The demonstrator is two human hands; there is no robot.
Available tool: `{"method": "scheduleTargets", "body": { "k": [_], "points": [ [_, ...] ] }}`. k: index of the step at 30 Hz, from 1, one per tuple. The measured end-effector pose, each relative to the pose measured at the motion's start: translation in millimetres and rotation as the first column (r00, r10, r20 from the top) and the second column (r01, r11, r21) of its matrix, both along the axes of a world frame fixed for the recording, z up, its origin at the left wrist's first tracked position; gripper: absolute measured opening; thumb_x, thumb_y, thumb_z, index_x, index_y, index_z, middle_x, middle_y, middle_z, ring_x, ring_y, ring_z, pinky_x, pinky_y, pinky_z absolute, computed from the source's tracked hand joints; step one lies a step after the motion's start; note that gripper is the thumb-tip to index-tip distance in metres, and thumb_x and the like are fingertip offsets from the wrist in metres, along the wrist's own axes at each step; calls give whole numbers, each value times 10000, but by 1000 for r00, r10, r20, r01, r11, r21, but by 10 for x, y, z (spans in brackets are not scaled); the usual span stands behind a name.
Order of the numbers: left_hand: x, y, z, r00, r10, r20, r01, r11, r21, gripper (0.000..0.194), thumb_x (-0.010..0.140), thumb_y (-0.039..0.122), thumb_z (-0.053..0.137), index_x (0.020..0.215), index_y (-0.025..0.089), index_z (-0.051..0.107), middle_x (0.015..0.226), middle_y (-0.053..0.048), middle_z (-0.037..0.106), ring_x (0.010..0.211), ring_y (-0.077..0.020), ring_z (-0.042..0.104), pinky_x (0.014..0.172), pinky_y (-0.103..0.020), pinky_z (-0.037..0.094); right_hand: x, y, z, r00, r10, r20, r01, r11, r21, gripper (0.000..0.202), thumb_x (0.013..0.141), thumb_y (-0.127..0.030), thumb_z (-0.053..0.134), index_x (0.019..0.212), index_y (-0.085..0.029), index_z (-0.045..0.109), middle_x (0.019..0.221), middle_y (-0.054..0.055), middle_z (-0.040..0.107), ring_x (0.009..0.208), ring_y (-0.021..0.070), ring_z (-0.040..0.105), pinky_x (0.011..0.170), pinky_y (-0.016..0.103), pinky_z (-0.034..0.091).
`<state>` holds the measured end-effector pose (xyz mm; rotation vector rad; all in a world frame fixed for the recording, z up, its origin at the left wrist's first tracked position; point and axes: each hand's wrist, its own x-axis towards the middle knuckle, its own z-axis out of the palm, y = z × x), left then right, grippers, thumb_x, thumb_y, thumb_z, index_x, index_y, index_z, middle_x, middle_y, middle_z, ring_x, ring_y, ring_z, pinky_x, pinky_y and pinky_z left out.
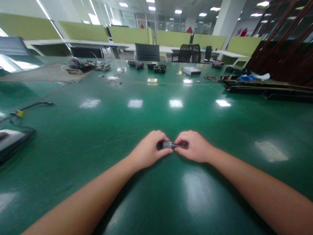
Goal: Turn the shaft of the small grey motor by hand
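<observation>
Low in the middle of the view, a small dark cylindrical object with a silvery grey band point(167, 145) lies sideways between my hands, just over the green tabletop point(146, 120). My left hand point(152, 148) is closed round its wider left part, thumb in front and fingers behind. The fingers of my right hand point(193, 146) pinch its thin dark right end. My fingers hide both ends of the object in part.
At the left edge sits a grey-and-black device point(12, 140) with a dark cable point(36, 105). Tools, wires and a flat silver box point(191, 71) stand along the far side. Long black strips point(269, 89) are stacked at the far right.
</observation>
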<state>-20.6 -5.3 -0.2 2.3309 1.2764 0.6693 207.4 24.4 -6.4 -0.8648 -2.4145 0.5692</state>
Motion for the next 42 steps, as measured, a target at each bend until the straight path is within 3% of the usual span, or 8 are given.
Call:
{"method": "scheduleTargets", "body": {
  "k": [23, 32, 42],
  "points": [
    [-18, -6, 7, 1000, 4, 2, -4, 1000, -11, 226, 842, 379, 729, 962, 210, 639, 952, -27, 646, 909, -222, 577, 830, -366, 461, 67, 27, -2, 1000, 9, -17, -9, 1000, -23, 55, 748, -157, 709, 800, -173, 695, 727, -1, 680, 645, 122, 595, 658, 254, 444],
    [-27, -20, 4, 1000, 15, 21, -14, 1000, -20, 219, 851, 383, 718, 970, 214, 646, 962, -29, 650, 906, -222, 586, 819, -360, 471, 285, 165, 35, 999, 48, 15, -46, 993, -107, 59, 690, -146, 706, 726, -167, 665, 663, -13, 628, 597, 114, 561, 588, 226, 434],
    [-39, -17, 28, 1000, 7, 3, -7, 1000, -19, 226, 852, 386, 718, 968, 208, 643, 954, -29, 652, 901, -220, 581, 817, -360, 465, 294, 181, 33, 999, 45, 3, -44, 986, -159, 55, 686, -141, 707, 724, -154, 669, 664, -7, 629, 598, 110, 562, 577, 218, 439]
  ]
}}
